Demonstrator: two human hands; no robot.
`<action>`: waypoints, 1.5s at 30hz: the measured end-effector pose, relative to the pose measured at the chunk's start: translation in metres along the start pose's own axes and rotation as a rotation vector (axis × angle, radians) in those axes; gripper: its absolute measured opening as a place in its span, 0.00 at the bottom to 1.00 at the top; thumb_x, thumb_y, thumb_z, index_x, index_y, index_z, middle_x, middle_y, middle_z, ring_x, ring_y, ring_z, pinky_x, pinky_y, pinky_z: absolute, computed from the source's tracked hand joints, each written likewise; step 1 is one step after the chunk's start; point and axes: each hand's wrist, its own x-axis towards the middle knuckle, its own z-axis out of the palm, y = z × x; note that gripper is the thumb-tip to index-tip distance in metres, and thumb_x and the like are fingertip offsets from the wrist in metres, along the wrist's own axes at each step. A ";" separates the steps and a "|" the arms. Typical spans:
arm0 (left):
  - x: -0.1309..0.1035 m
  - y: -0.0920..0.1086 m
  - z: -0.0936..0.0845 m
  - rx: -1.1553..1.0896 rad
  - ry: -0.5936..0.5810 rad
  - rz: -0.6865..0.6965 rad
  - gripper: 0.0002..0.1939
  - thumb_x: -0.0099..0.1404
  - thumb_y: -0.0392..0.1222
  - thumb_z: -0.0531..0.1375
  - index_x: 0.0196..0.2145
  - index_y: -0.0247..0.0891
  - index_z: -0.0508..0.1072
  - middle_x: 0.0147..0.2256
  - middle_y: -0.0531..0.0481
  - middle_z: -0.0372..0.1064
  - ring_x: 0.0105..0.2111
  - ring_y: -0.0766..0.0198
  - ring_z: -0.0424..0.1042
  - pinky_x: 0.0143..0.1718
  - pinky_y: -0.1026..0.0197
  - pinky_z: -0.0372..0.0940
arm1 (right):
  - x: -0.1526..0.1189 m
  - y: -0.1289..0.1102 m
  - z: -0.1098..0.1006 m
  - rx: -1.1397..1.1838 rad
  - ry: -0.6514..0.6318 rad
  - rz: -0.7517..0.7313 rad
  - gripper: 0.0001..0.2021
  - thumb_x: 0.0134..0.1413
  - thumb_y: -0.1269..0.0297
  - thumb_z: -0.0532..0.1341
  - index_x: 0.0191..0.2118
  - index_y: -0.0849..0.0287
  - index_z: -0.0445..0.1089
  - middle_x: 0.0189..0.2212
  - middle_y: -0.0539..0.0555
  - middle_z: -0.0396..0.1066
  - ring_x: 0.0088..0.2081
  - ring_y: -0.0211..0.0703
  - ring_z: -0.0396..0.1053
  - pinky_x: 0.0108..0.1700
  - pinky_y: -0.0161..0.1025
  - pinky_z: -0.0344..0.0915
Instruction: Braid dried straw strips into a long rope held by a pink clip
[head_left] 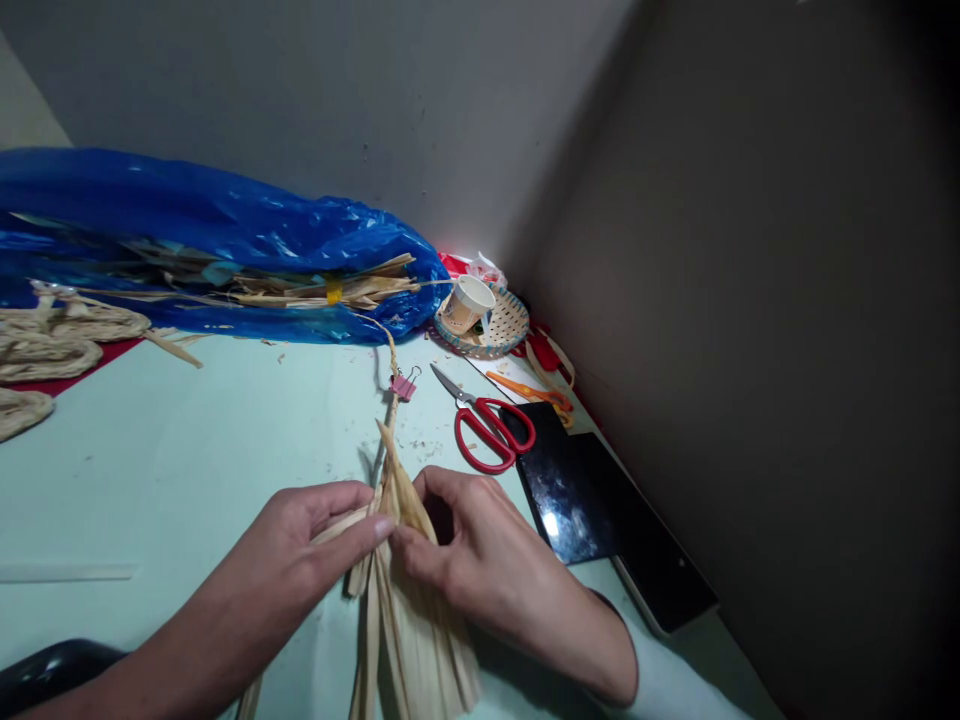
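i see both hands low on the pale table (187,450), meeting over a bundle of dry straw strips (409,610). my left hand (315,550) comes in from the left with its fingers (360,535) stretched forward and pressed onto the strips, thumb on top, pinching a few flat blades. my right hand (487,560) is curled on the other side, its fingers (420,550) nipping the same strips just beside the left fingertips, so the bundle sits squeezed between the two hands. below the grip the loose strips fan out toward me; above it they narrow into a braided cord (391,385) that runs away across the table, with a pink binder clip (403,386) clamped on it. the cord's far end reaches a blue plastic bag (225,230) holding more straw. red-handled scissors (491,430) lie just right of the cord, beside a dark phone (562,490), and a paper cup (469,300) lies tipped in a small woven basket (510,325).
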 end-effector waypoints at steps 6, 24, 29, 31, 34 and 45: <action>0.001 -0.006 -0.002 -0.018 -0.042 -0.025 0.11 0.48 0.48 0.71 0.23 0.41 0.75 0.26 0.54 0.72 0.32 0.58 0.70 0.34 0.63 0.66 | 0.006 0.008 -0.011 0.385 -0.135 0.078 0.10 0.52 0.63 0.66 0.30 0.58 0.62 0.25 0.45 0.59 0.28 0.35 0.55 0.28 0.34 0.50; 0.004 -0.010 -0.002 -0.110 -0.056 -0.011 0.08 0.50 0.45 0.73 0.24 0.42 0.79 0.25 0.56 0.75 0.32 0.59 0.74 0.35 0.65 0.68 | 0.005 0.007 0.002 0.235 0.018 0.050 0.06 0.51 0.65 0.63 0.30 0.57 0.63 0.25 0.46 0.63 0.28 0.37 0.59 0.29 0.34 0.55; 0.001 -0.009 -0.002 -0.110 -0.053 -0.021 0.10 0.51 0.45 0.71 0.33 0.44 0.83 0.29 0.53 0.79 0.38 0.54 0.77 0.44 0.60 0.71 | 0.001 0.002 0.002 0.203 0.023 0.010 0.06 0.54 0.67 0.62 0.30 0.57 0.62 0.24 0.45 0.63 0.28 0.37 0.59 0.28 0.34 0.55; 0.000 -0.007 -0.002 -0.091 -0.045 -0.020 0.11 0.51 0.45 0.71 0.35 0.44 0.84 0.31 0.52 0.80 0.41 0.51 0.77 0.46 0.59 0.71 | 0.000 0.002 0.003 0.203 0.028 0.018 0.06 0.53 0.67 0.62 0.30 0.56 0.62 0.24 0.45 0.64 0.27 0.37 0.60 0.29 0.34 0.55; -0.001 -0.005 -0.001 -0.064 -0.033 -0.014 0.12 0.50 0.46 0.71 0.34 0.43 0.84 0.32 0.51 0.80 0.41 0.49 0.77 0.46 0.58 0.71 | 0.001 0.002 0.004 0.227 0.036 0.027 0.06 0.53 0.67 0.62 0.30 0.56 0.62 0.24 0.45 0.63 0.27 0.36 0.59 0.29 0.34 0.55; 0.001 -0.006 -0.003 -0.028 -0.057 0.037 0.09 0.52 0.44 0.69 0.33 0.44 0.84 0.34 0.50 0.81 0.40 0.52 0.77 0.46 0.59 0.71 | 0.007 0.002 0.001 0.460 -0.045 0.107 0.14 0.49 0.64 0.69 0.29 0.57 0.61 0.25 0.44 0.59 0.28 0.36 0.56 0.30 0.35 0.53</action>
